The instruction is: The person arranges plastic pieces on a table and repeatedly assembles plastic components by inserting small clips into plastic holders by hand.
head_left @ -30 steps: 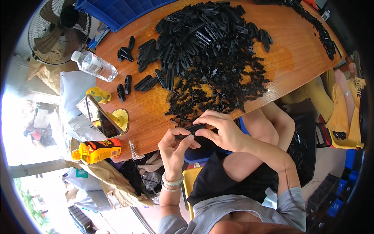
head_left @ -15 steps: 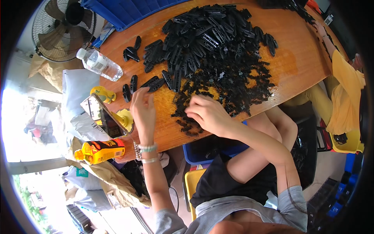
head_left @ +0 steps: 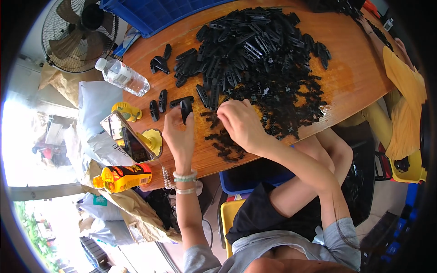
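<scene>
Indoors, as seen from the head camera, a worker's left hand pinches an elongated, rounded black plastic piece between thumb and bent fingers above a glossy brown wooden table. Nearby, the right hand hovers with fingers curled loosely inward at the near-left edge of a spread of small, jagged black plastic parts; whether it grips one cannot be told. Beyond lies a heap of elongated black pieces, while a clear plastic bottle lies at left.
</scene>
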Demonstrator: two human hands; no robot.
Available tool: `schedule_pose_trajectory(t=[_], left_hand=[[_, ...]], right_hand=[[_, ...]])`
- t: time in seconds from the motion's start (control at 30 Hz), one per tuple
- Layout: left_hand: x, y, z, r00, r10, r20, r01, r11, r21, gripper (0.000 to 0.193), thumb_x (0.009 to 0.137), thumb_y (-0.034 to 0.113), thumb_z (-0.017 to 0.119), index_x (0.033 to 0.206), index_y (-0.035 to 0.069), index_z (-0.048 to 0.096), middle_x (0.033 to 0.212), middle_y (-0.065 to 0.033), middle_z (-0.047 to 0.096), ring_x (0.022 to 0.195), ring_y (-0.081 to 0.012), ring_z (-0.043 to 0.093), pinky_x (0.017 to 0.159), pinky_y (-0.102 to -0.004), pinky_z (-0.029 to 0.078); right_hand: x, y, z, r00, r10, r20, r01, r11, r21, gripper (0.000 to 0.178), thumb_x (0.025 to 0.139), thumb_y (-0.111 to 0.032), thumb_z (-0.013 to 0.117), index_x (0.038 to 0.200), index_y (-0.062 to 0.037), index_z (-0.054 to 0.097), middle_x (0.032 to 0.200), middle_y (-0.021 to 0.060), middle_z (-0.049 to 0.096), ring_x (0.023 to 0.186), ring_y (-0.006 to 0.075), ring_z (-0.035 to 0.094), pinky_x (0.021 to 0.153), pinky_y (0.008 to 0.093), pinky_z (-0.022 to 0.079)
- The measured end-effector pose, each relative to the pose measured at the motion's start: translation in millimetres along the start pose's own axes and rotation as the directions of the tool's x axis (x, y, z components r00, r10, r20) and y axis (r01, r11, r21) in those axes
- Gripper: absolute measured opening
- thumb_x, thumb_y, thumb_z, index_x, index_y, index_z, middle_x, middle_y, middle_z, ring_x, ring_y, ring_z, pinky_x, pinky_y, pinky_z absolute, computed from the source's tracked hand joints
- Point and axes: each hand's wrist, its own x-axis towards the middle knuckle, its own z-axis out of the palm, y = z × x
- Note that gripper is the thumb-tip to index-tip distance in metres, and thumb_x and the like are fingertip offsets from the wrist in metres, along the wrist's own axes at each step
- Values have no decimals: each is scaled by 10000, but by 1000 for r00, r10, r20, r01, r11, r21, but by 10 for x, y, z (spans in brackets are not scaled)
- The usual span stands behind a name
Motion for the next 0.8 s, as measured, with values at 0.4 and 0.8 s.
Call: schedule_pose_trajectory(t=[0.4,0.8], left_hand=[[-442,573,-329,750,-380,542,636,187,-748,244,844,25,622,1063,-83,625,768,-70,628,593,-86,536,540,-204,434],[-516,931,-475,748,-269,607,664,273,-696,238,770,-130,634,979,-65,542,785,-120,634,649,-157,643,563,-239,542]], right_hand=[[-262,-188,-603,992,96,-78,-48,880,472,182,770,110,619,908,-8,619,920,98,627,792,198,631,670,268,509],[-287,-283,-774,988,-131,-80,153,889,432,202,701,57,700,874,-33,645,913,48,628,795,215,579,666,303,464]])
